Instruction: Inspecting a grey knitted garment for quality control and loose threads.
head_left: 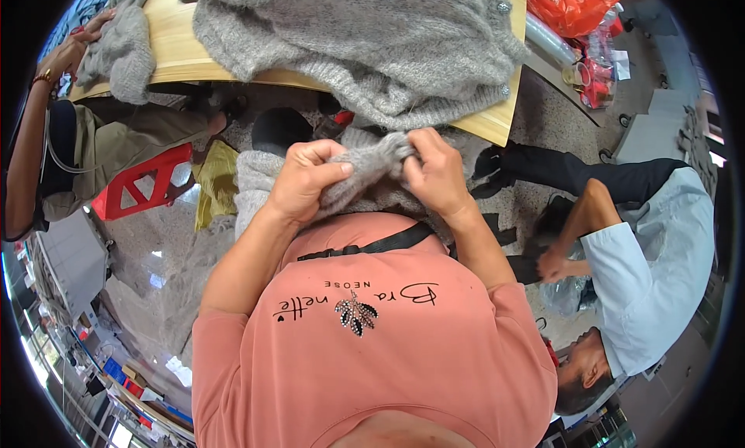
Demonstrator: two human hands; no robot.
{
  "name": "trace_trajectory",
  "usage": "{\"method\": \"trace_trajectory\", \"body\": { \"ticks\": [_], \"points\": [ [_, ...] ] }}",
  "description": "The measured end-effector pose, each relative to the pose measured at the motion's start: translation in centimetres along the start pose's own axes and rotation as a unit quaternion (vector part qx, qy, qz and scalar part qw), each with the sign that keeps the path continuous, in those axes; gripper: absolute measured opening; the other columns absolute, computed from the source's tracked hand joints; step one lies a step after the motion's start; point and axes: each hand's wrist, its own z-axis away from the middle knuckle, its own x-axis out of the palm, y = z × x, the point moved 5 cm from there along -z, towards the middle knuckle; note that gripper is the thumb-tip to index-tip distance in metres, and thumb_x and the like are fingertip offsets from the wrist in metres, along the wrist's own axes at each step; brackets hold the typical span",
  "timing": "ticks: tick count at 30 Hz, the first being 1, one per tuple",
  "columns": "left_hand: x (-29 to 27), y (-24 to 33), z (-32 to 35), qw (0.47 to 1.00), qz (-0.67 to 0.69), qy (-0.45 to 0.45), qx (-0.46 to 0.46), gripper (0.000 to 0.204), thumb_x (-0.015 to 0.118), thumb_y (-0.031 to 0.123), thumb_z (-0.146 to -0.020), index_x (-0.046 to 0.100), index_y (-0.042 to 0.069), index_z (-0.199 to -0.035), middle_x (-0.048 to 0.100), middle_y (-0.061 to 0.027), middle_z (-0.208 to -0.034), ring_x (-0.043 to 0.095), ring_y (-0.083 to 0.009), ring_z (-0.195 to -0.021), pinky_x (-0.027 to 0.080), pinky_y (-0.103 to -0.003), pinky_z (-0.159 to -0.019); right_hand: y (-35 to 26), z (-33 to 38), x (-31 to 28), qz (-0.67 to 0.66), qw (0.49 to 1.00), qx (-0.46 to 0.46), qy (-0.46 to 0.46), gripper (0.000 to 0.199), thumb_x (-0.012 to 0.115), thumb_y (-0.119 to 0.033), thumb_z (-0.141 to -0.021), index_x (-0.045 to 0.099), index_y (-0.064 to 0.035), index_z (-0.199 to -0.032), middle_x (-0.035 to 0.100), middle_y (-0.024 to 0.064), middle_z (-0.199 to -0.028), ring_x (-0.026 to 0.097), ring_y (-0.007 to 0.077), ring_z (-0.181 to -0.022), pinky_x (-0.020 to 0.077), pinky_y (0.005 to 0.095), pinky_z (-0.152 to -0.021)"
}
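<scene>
Grey knit (371,159) | left grip (305,181), right grip (441,174): pinching it | red bag (573,6): contents unclear

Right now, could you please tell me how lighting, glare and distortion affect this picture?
All in the head view: the wooden table bows along its front edge from fisheye distortion; black fills the corners; glare patches brighten the floor at left; the left hand, right hand and grey knit look fairly evenly lit.

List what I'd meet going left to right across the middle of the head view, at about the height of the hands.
Red plastic piece with cutouts → crumpled yellow material → left hand → grey knit between the hands → right hand → co-worker's light-blue shirt.
</scene>
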Motion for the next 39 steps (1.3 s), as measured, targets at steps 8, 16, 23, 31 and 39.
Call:
{"method": "trace_trajectory", "body": {
  "ticks": [8, 16, 23, 31, 39],
  "points": [
    [1.6, 0.3, 0.8, 0.980, -0.198, 0.000, 0.027, 0.002, 0.058, 0.001, -0.071, 0.059, -0.001, -0.071, 0.053, 0.0030, -0.058, 0.044, -0.0020, -0.053, 0.035, -0.019, -0.044, -3.1, -1.6, 1.7, -0.132, 0.964, -0.118, -0.196, 0.013, 0.058, -0.008, -0.070, 0.053, -0.0010, -0.080, 0.052, 0.0116, -0.079, 0.050, 0.0286, -0.078, 0.0371, 0.0361, -0.071],
    [0.8, -1.9, 0.7, 0.990, -0.142, 0.014, -0.014, 0.002, 0.060, 0.002, -0.071, 0.059, 0.002, -0.071, 0.053, 0.0025, -0.058, 0.045, -0.0023, -0.051, 0.034, -0.019, -0.043, -3.0, -1.0, 3.1, -0.092, 0.989, -0.105, -0.056, 0.013, 0.061, -0.005, -0.068, 0.051, -0.0008, -0.073, 0.050, 0.0108, -0.070, 0.049, 0.0270, -0.067, 0.0379, 0.0353, -0.061],
    [-1.2, 0.7, -0.4, 0.997, -0.003, 0.074, 0.035, 0.003, 0.059, 0.003, -0.077, 0.059, 0.001, -0.075, 0.058, -0.0007, -0.067, 0.049, -0.0042, -0.055, 0.040, -0.019, -0.051, 2.3, 1.6, -1.0, 0.006, 0.999, 0.018, -0.043, 0.032, 0.067, -0.009, -0.065, 0.053, 0.0015, -0.092, 0.054, 0.0126, -0.087, 0.054, 0.0255, -0.079, 0.0434, 0.0296, -0.069],
    [-1.5, 1.4, -0.3, 0.997, 0.005, 0.064, 0.037, 0.003, 0.058, 0.002, -0.077, 0.058, 0.000, -0.078, 0.060, -0.0040, -0.074, 0.053, -0.0070, -0.063, 0.042, -0.021, -0.059, 4.1, 2.9, 0.5, -0.125, 0.980, 0.137, -0.075, 0.018, 0.060, -0.002, -0.068, 0.057, 0.0010, -0.086, 0.058, 0.0132, -0.077, 0.057, 0.0249, -0.069, 0.0443, 0.0304, -0.063],
    [-1.1, 1.9, -0.6, 0.999, 0.027, 0.031, 0.031, 0.004, 0.057, 0.002, -0.076, 0.057, 0.000, -0.079, 0.060, -0.0039, -0.076, 0.053, -0.0070, -0.064, 0.042, -0.020, -0.059, 0.2, 1.9, -5.1, 0.070, 0.970, -0.168, 0.163, 0.025, 0.051, 0.009, -0.058, 0.058, -0.0001, -0.080, 0.056, 0.0125, -0.073, 0.055, 0.0257, -0.062, 0.0449, 0.0318, -0.053]
  ]
}}
